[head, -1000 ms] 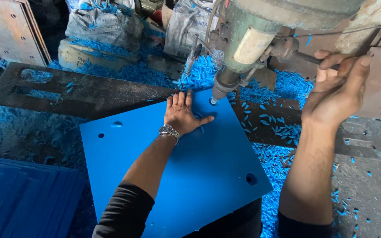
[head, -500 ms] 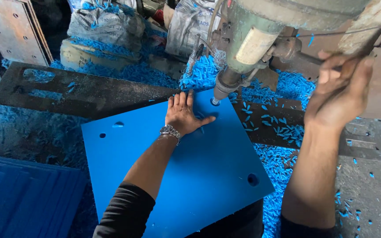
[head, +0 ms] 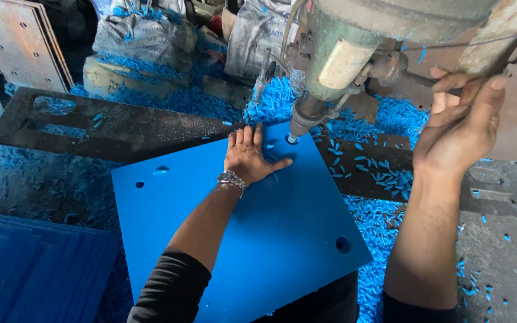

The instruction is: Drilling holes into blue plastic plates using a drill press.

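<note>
- The blue sheet (head: 240, 239) lies flat at the centre of the frame on a dark metal table (head: 121, 128), its far corner under the drill bit (head: 292, 139), likely so a hole lands there.
- The left hand (head: 248, 157) presses on the sheet just beside the bit, palm down, fingers spread, pinning it.
- The right hand (head: 459, 128), upper right, curls around the drill's lever (head: 480, 45), gripping it.
- Blue shavings (head: 384, 179) litter the table.

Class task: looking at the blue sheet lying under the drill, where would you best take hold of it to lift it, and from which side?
Grip the blue sheet by its overhanging near corner, from the person's side; it lies flat, with the drill at its far corner.
</note>
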